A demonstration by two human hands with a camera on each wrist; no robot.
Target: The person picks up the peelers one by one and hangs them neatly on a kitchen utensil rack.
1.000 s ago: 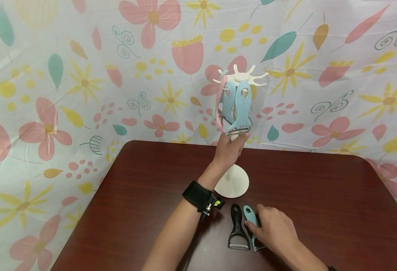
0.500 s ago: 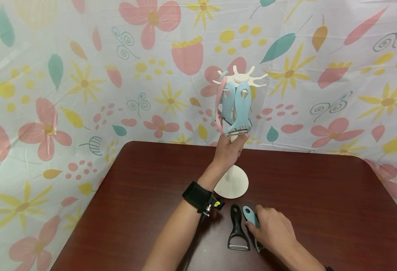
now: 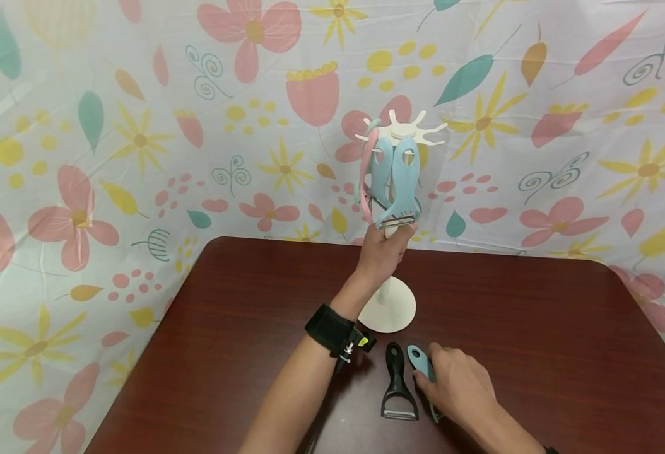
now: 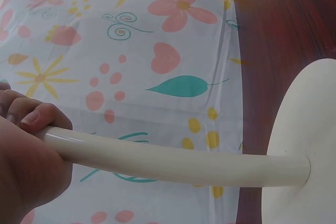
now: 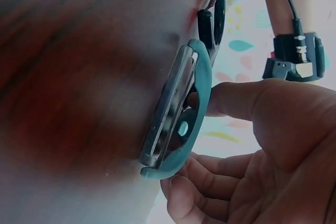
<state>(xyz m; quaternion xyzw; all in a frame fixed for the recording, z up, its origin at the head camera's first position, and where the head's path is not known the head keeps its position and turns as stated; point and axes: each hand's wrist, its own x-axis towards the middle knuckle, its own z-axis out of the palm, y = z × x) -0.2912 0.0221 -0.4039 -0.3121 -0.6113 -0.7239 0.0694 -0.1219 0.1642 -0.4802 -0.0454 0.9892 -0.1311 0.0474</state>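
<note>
My left hand (image 3: 380,255) grips the pole of a white rotating-hook stand (image 3: 389,309), just under the hanging tools. In the left wrist view, fingers and thumb wrap around the pole (image 4: 157,161). Light blue peelers (image 3: 406,176) and a pink-handled tool (image 3: 368,167) hang from the stand's arms. My right hand (image 3: 460,381) pinches a blue Y-shaped peeler (image 3: 417,358) low over the table, thumb on one side and fingers on the other. The right wrist view shows its metal blade (image 5: 168,108) edge-on. Beside it lies a black peeler (image 3: 396,388), blade end toward me.
The dark brown table (image 3: 253,328) carries the stand and the peelers. A floral cloth (image 3: 156,126) hangs behind the table and along its left side. A black strap (image 3: 330,329) with a camera sits on the left wrist, with a cable trailing down.
The blue peeler has tilted in the right hand, so its blade end shows more edge-on in the head view. The left hand stays on the pole.
</note>
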